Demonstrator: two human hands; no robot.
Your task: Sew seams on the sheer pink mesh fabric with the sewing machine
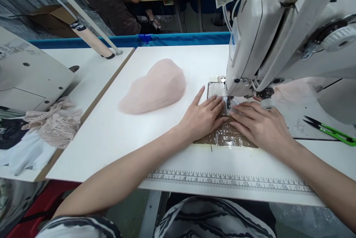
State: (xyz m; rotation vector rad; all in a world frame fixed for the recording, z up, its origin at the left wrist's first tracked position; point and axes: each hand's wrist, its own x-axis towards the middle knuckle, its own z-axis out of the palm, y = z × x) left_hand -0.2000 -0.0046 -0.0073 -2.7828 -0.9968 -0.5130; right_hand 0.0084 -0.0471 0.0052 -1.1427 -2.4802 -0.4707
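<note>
My left hand (204, 115) lies flat on the white table (116, 126), fingers stretched toward the needle of the white sewing machine (258, 45). My right hand (260, 125) rests flat beside it, fingers pointing left under the presser foot. Both hands press on the taped, shiny brown patch (228, 138) around the needle plate (215, 89). Any small piece under the fingertips is hidden. A mound of pale pink fabric (155, 88) lies to the left of my left hand, apart from it.
Green thread snips (330, 130) lie at the right. A printed ruler (230, 182) runs along the table's front edge. Beige lace trim (55, 121) sits on the neighbouring table at left. Another person (111, 0) works at the far benches.
</note>
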